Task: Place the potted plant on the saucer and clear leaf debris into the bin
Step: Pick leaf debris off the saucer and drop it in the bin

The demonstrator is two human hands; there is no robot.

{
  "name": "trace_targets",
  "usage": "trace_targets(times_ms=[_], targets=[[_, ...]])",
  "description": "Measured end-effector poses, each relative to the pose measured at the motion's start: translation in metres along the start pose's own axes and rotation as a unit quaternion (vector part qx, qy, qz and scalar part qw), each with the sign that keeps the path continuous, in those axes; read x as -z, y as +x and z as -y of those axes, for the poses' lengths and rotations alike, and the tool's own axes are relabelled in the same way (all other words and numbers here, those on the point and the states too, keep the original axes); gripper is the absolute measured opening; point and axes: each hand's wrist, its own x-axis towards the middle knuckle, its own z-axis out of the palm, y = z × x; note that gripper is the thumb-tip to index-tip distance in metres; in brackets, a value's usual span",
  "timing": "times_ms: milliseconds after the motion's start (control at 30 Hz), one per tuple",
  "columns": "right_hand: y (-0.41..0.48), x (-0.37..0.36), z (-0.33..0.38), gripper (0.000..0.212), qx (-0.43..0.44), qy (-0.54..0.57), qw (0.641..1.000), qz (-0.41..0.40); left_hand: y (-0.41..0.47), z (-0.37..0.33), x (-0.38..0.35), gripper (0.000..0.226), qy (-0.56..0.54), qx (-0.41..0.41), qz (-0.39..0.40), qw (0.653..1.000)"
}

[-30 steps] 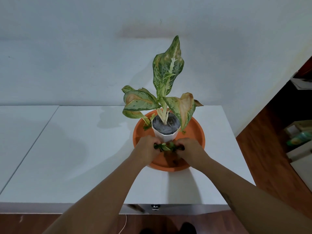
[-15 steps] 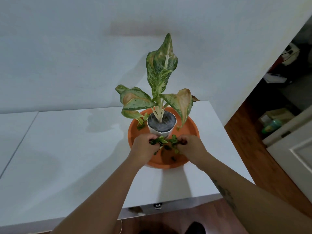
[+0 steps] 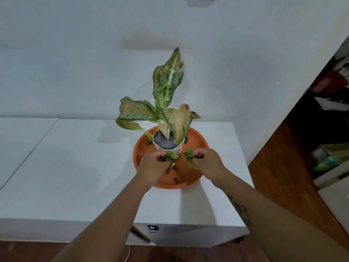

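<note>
A potted plant (image 3: 167, 144) with speckled green and yellowed leaves stands in a white pot on the orange saucer (image 3: 198, 140). My left hand (image 3: 154, 165) is closed around a clump of green leaf debris (image 3: 171, 156) over the saucer's front. My right hand (image 3: 206, 161) grips another clump of leaf debris (image 3: 188, 155) just right of the pot. A few loose leaf bits (image 3: 176, 179) lie on the saucer's near side. More bits rest beside the pot at the back. No bin is in view.
The saucer sits near the right end of a white table (image 3: 79, 167) against a white wall. The table's right edge drops to a wooden floor (image 3: 283, 176), with a white cabinet (image 3: 336, 188) and cluttered items further right.
My hands have come apart, each carrying its own clump of leaves, and have lifted slightly off the saucer. The view has shifted a little.
</note>
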Motion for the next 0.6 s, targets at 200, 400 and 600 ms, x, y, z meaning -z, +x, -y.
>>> trace_targets(times_ms=[200,400,600], targets=[[0.011,0.014,-0.008,0.019,-0.004,0.024,0.998,0.060,-0.023,-0.012,-0.024,0.013,-0.035,0.056,-0.065,0.996],[0.018,0.021,-0.008,0.019,-0.005,0.036,0.996,0.080,-0.036,-0.013,-0.035,0.006,-0.046,0.079,-0.098,0.991],[0.022,0.040,-0.013,0.006,-0.028,0.064,0.996,0.057,-0.019,-0.021,-0.053,0.008,-0.053,0.068,-0.061,0.994]])
